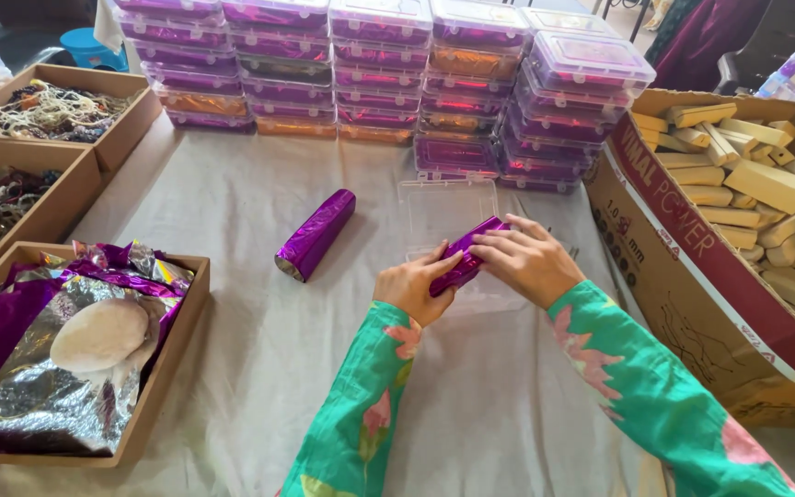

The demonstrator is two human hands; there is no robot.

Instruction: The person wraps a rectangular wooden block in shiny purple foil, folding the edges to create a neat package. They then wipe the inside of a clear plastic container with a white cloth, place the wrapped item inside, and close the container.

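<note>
Grey cloth is covering the table (259, 368) where the work is going on. Both hands are closing on a purple foil-wrapped block (467, 255), which is lying slantwise between them over an open clear plastic box (443, 213). The left hand (413, 287) is gripping the block's lower, nearer end, fingers curled around it, while the right hand (526, 262) is pressing its fingers along the upper side and far end, so the block is running from one palm up to the other. Both wrists are showing green sleeves with pink flowers.

Just left of the hands, apart from them, a second purple-wrapped block (316, 235) is resting on the cloth, tilted the same way. Behind the clear box, stacks of lidded plastic boxes (388, 83) holding purple and orange foil are standing in rows along the table's far edge. To the right, a large cardboard carton (683, 276) is sitting full of bare yellowish wooden blocks (766, 184). At the near left, a shallow cardboard tray (163, 368) is holding crumpled purple and silver foil sheets (39, 387) with a pale round pad (100, 335) on top. Farther left, two more trays (66, 198) are holding tangled cords and beads.
</note>
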